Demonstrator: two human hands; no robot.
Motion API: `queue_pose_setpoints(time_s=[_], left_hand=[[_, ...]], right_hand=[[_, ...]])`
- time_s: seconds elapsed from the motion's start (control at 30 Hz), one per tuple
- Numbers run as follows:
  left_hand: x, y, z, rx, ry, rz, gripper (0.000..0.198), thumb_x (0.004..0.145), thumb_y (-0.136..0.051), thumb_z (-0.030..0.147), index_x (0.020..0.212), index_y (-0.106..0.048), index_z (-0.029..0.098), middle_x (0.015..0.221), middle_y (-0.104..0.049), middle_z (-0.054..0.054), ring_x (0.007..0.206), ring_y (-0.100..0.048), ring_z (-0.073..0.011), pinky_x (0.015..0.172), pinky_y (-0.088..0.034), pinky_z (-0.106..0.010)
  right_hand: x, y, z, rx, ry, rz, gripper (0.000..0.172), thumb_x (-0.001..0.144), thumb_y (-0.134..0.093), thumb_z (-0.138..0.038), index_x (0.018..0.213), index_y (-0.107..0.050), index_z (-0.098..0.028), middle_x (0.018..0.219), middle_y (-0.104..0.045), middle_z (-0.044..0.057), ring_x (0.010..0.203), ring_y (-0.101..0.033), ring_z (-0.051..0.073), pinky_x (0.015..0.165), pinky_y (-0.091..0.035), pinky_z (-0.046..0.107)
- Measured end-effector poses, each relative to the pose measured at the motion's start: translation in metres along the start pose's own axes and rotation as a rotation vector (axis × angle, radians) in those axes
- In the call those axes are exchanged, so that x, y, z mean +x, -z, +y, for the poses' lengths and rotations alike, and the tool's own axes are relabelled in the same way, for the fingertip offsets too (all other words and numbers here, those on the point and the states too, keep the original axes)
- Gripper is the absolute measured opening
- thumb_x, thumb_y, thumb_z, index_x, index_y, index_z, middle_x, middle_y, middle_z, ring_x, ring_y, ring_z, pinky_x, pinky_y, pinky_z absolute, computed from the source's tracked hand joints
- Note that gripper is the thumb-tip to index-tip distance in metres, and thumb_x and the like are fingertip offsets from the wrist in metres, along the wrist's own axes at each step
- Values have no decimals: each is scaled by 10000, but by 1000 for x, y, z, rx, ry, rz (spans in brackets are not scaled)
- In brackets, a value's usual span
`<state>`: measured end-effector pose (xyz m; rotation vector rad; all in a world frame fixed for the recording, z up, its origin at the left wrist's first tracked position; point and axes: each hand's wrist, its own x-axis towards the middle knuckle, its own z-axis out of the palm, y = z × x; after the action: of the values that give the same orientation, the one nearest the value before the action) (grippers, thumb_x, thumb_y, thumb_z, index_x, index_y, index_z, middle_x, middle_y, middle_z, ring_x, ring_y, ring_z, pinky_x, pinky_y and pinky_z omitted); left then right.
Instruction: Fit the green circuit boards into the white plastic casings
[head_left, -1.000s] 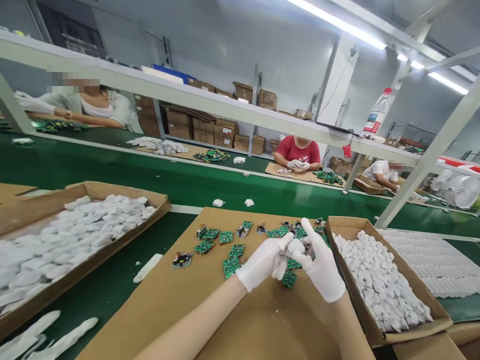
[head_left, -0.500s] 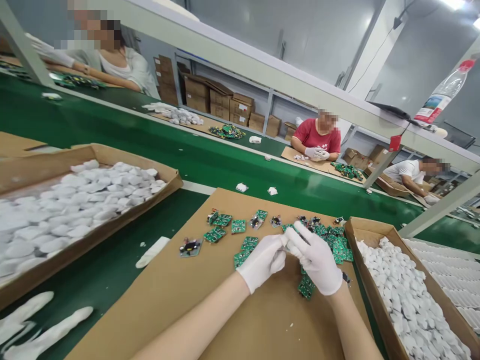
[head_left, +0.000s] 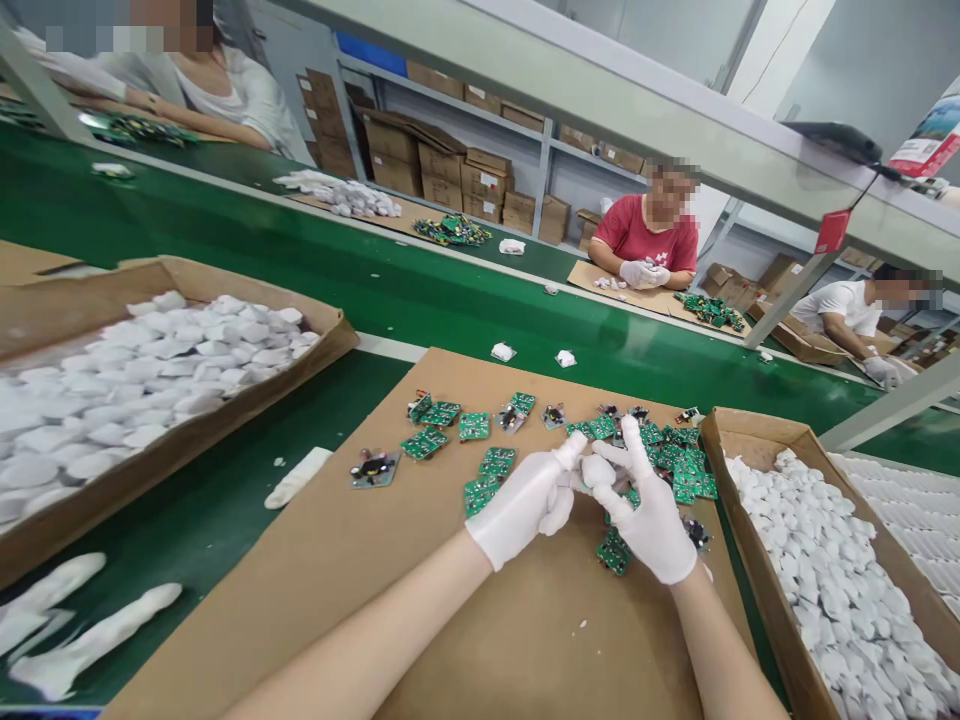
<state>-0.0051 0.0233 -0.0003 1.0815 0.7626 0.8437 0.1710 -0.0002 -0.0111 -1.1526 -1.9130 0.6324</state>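
Both hands wear white gloves over a brown cardboard sheet (head_left: 360, 600). A small white wrapped piece (head_left: 598, 472) sits between them. My left hand (head_left: 525, 502) is closed on its left side, thumb and fingers pressed together. Around the right side of the piece is my right hand (head_left: 651, 515), its thumb and a finger touching it and another finger raised. Green circuit boards (head_left: 475, 427) lie scattered behind the hands, with a denser pile (head_left: 686, 465) at the right. One board (head_left: 613, 552) is below the hands, partly beside my right wrist.
Boxes of white pieces stand at the left (head_left: 341, 345) and right (head_left: 716, 430). Two white pieces (head_left: 503, 352) lie on the green belt (head_left: 420, 300). Across it, people work, one in a red shirt (head_left: 626, 225). White gloves (head_left: 97, 640) lie at the lower left.
The fingers of my right hand have spread, and the white piece between the hands now shows more clearly. The camera view has shifted slightly.
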Motion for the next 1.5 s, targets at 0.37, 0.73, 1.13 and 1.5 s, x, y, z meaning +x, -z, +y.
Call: queue_pose_setpoints(time_s=[0.37,0.73,1.13,1.5], left_hand=[[-5,3,-5,77,-80,-53,544,853,-513,542,438,-460,194,271,-378,24,287,-304,-78,417,-204,-274],[8,3,-6,-290,162,-27,569,955,-283,523,986,-668,106,787,-755,-152,326,-435,-94,366,-263,-254],[-2,9,4,1169,-102,379,573,854,-497,263,1414,-481,140,1424,-540,-187,1308,-489,-341,1020,-409,-441],[-2,18,2,1629,66,237,523,873,-385,89,1383,-494,56,1465,-448,-267,1305,-481,-371,966,-461,-498]], right_hand=[[4,3,0,65,200,-33,515,993,-471,-340,1489,-338,-378,1240,-581,65,1146,-589,201,973,-522,369],[39,24,-8,-132,-61,68,592,990,-459,-385,1530,-259,-246,1156,-674,52,963,-649,161,886,-536,321],[159,88,93,-803,-598,10,355,938,-592,-362,1232,-574,-165,1250,-597,97,1078,-616,239,911,-523,464],[59,254,85,-1075,-822,142,324,946,-583,-340,1222,-579,-170,1243,-598,95,1059,-621,227,893,-536,442]])
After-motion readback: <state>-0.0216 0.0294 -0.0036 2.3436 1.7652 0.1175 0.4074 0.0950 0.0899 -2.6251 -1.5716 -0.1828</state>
